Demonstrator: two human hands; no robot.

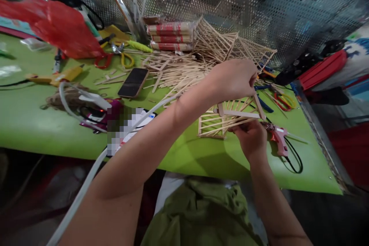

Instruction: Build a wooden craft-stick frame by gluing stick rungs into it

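A frame of thin wooden sticks (240,113) is held just above the green table, its slats fanning out from a flat bar toward a squarish end at the left. My right hand (251,138) is closed on its near side, the fingertips partly under the sticks. Reaching across from the left, my left hand (238,78) is curled closed over the far corner, where a short flat stick runs up to it. Its fingertips are mostly hidden. A pink hot glue gun (279,138) lies just right of my right hand.
Loose wooden sticks (184,71) are heaped behind, with a finished-looking stick structure (221,40) and red-labelled packs (171,36). A phone (133,82), a yellow glue gun (60,77) and twine (67,98) lie left. A white cable (95,169) passes by my left arm. Pliers (284,100) lie right.
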